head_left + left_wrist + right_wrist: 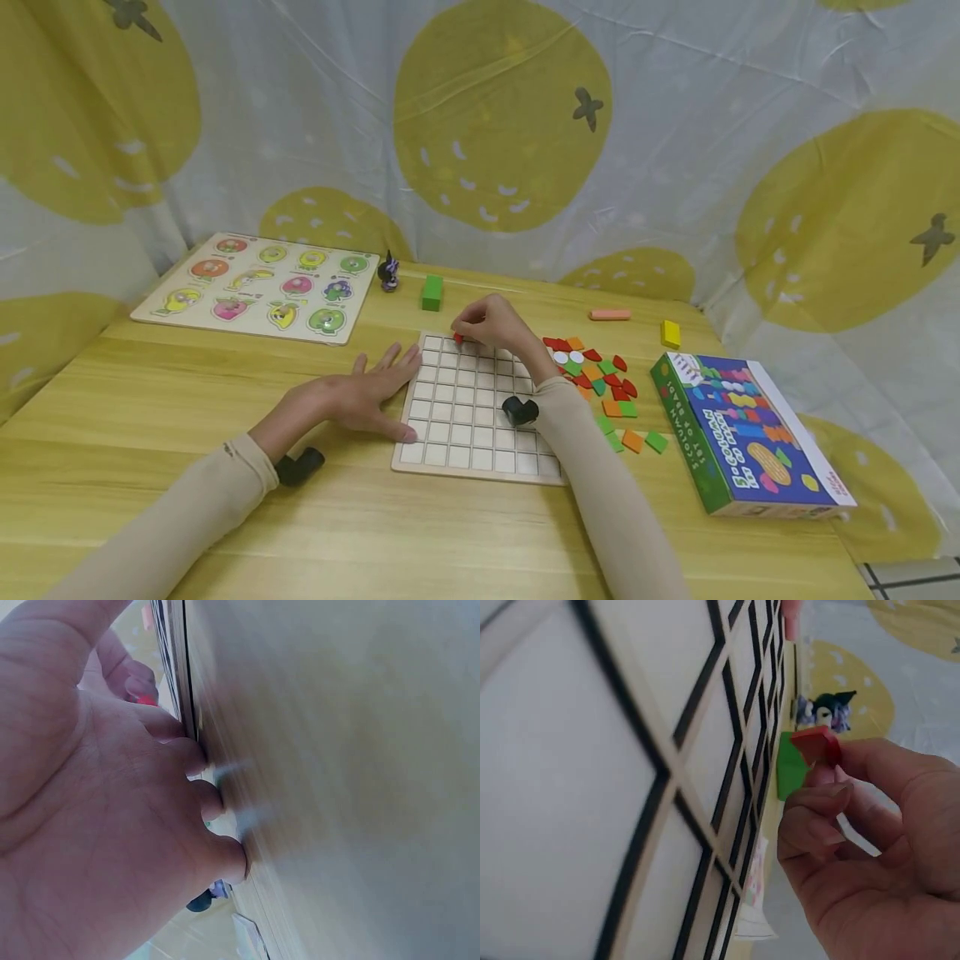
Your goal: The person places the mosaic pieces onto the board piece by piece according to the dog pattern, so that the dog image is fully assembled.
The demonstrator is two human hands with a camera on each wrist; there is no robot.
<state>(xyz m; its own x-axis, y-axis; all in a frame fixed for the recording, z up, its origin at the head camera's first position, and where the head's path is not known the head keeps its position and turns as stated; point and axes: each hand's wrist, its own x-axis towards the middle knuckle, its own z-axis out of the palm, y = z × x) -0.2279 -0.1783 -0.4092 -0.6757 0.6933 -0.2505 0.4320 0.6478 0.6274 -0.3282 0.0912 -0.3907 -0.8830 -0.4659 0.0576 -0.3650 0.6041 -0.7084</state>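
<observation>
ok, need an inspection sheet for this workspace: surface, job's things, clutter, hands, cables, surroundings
Surface: wooden table, pale yellow grain.
Job's things: white grid board; red piece at its far edge; loose coloured pieces heaped to its right.
Clutter: fruit puzzle board, small dark figurine, green block, pink bar, yellow block, game box.
Hands: left hand flat, touching the grid board's left edge; right hand pinches the red piece.
Cables: nothing seen.
Surroundings: lemon-print cloth behind.
</observation>
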